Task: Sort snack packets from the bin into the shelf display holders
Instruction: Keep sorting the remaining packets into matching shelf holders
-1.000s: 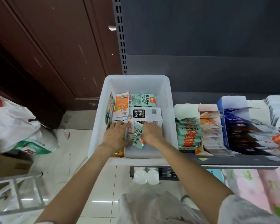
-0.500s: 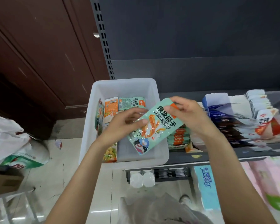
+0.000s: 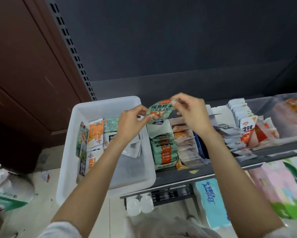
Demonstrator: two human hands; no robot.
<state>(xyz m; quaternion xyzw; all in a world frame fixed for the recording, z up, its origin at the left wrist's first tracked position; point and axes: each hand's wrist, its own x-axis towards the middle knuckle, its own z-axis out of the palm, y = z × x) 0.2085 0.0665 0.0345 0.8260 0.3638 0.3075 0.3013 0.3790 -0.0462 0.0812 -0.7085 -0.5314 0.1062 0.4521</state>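
Now both hands, left hand [image 3: 132, 121] and right hand [image 3: 190, 112], pinch a green snack packet [image 3: 159, 111] above the shelf's green-packet holder [image 3: 163, 148] beside the bin [image 3: 108, 102]; next, lowering it in.

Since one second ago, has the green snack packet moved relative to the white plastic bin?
Yes. The green snack packet left the white plastic bin and rose rightward, now over its right rim beside the shelf holders.

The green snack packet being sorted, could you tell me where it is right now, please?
In the head view, the green snack packet is held up between the left hand and right hand, above the green-packet holder, right of the white bin.
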